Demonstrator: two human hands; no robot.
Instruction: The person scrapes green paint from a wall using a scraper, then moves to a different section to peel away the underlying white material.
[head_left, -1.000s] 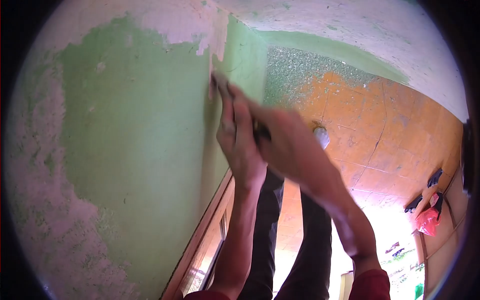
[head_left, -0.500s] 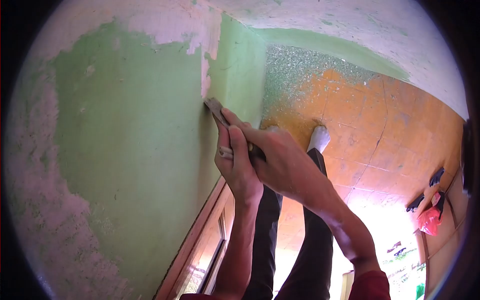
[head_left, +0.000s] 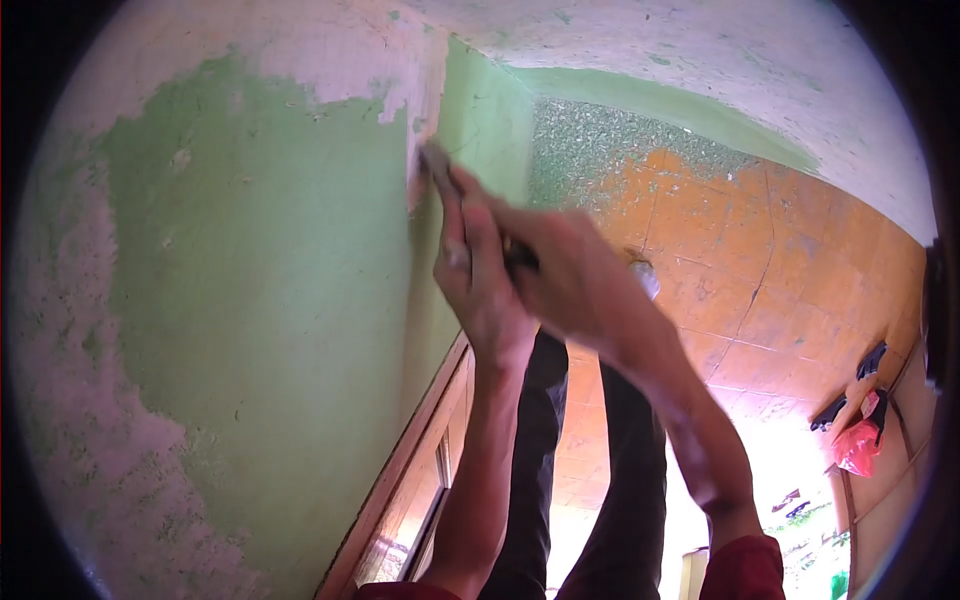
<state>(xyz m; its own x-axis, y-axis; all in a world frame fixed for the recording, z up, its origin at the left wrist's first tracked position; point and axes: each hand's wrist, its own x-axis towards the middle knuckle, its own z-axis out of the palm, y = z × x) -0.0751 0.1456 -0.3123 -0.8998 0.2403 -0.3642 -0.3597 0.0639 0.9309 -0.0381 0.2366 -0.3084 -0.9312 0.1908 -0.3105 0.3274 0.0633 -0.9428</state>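
At the wall's corner edge, a scraper (head_left: 436,165) has its flat blade against a bare pinkish strip. My right hand (head_left: 580,285) is closed round its dark handle, which mostly hides inside the palm. Alongside, my left hand (head_left: 487,290) is closed on the scraper too, its fingers stretched up along the blade. Some small pale thing (head_left: 457,255) shows at the left fingers, too blurred to name. Flaking green paint covers the wall (head_left: 270,230), with bare patches along its top and left side.
Paint flakes (head_left: 580,150) litter the orange tiled floor (head_left: 720,250) near the far wall. A wooden-framed opening (head_left: 400,490) lies below the wall edge. To the right are a pink plastic bag (head_left: 857,447) and dark items. My legs (head_left: 630,460) stand beneath my arms.
Both hands and the scraper have moved up along the corner edge. The bare strip there now reaches lower than before. Motion blurs the hands slightly.
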